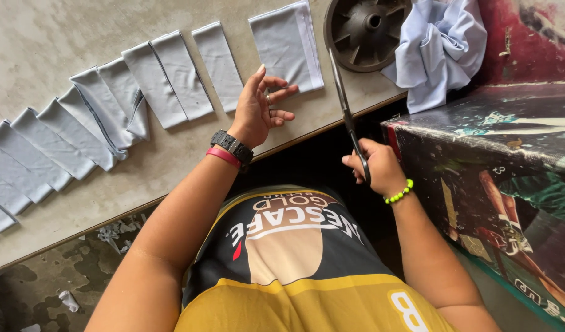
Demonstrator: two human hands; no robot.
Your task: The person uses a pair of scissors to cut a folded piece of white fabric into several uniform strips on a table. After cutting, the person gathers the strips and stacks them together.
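My left hand (260,107) hovers over the table's front edge with fingers spread, holding nothing; a black watch and pink band sit on its wrist. Its fingertips are close to a wide folded pale grey cloth piece (287,44). My right hand (375,166), wearing a green bead bracelet, grips the handles of long scissors (344,101) whose closed blades point up toward the table's far side. A row of several folded pale grey cloth strips (110,104) lies overlapping across the table to the left.
The grey worktable (172,160) runs diagonally, its edge in front of me. A dark round wheel-like disc (365,31) and a crumpled pale blue cloth (439,46) lie at the right end. A dark printed box (497,160) stands on the right. Fabric scraps litter the floor (67,298).
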